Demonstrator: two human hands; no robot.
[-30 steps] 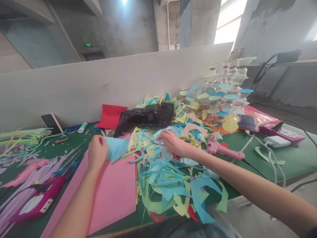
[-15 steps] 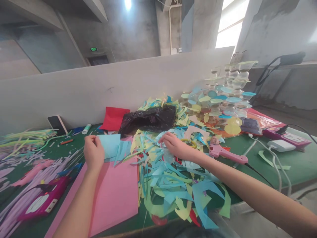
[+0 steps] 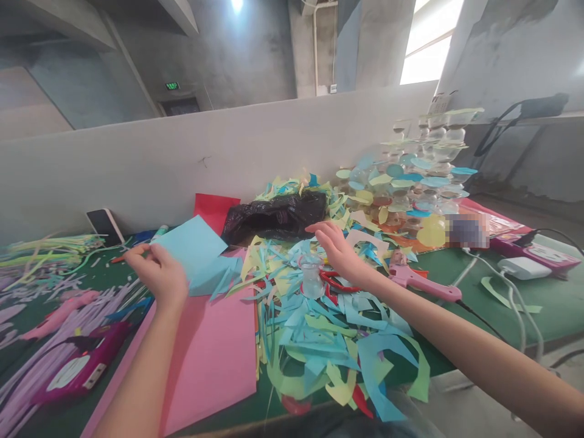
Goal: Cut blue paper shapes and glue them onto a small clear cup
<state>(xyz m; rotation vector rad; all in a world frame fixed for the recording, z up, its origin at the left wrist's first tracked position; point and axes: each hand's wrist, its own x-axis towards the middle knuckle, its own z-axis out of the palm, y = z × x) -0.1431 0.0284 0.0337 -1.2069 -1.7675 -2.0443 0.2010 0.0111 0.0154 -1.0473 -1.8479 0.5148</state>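
Note:
My left hand (image 3: 157, 275) pinches the edge of a light blue paper sheet (image 3: 190, 246) and holds it lifted above a pink paper sheet (image 3: 214, 353). My right hand (image 3: 336, 246) hovers open, fingers spread, over a heap of blue, yellow and green paper scraps (image 3: 314, 328). Just left of that hand a small clear glass jar (image 3: 312, 277) stands upright among the scraps. Red-handled scissors (image 3: 335, 282) lie below the right wrist.
A pink glue gun (image 3: 422, 283) with its cord lies to the right on the green table (image 3: 542, 292). A black plastic bag (image 3: 276, 218) and red paper (image 3: 212, 210) sit at the back. Stacked jars topped with paper discs (image 3: 410, 182) stand back right. A phone (image 3: 104, 226) leans on the wall; a pink device (image 3: 73, 371) lies left.
My left hand has lifted the light blue sheet up and to the left. My right hand has let go of the glass jar and risen, fingers spreading.

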